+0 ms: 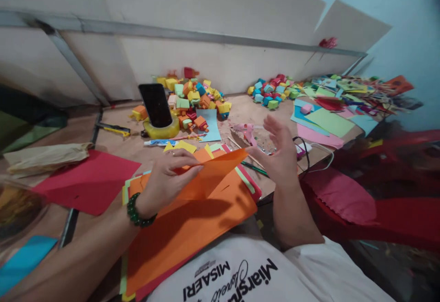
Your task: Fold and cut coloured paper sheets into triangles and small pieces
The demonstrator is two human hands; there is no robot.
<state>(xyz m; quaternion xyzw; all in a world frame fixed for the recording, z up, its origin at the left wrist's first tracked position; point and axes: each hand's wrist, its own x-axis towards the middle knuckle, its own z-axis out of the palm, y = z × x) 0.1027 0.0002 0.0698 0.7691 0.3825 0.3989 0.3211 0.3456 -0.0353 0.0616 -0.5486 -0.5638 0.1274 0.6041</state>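
An orange paper sheet (216, 173) is pinched between the thumb and fingers of my left hand (168, 178), which wears a green bead bracelet. The sheet is raised and bent above a stack of orange paper (192, 238), with red and pale green sheets showing at the stack's edges. At the raised sheet's right corner, my right hand (280, 155) is held up with its fingers apart and nothing gripped. Beyond it lies a pink glue gun (248, 132).
A phone (156, 105) leans in a yellow tape roll (161, 130). Small colourful paper cubes (192, 96) are heaped behind it. Red paper (92, 180) and a yellow cutter (115, 129) lie left. Paper sheets (326, 121) and a red chair (395, 215) are at the right.
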